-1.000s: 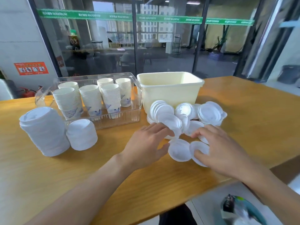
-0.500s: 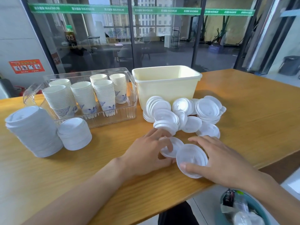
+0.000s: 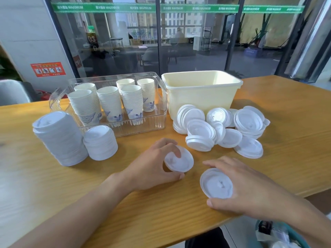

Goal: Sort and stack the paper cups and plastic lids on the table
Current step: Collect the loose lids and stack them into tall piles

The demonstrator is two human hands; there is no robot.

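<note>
Left hand (image 3: 152, 169) pinches a small lid (image 3: 179, 161); right hand (image 3: 250, 188) grips a larger lid (image 3: 215, 183), near the table's (image 3: 295, 140) front edge. Advise stacking each by size, rims aligned.

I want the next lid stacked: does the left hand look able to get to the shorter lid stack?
Probably yes. The left hand already grips a lid, and only bare table lies between it and the shorter lid stack.
</note>
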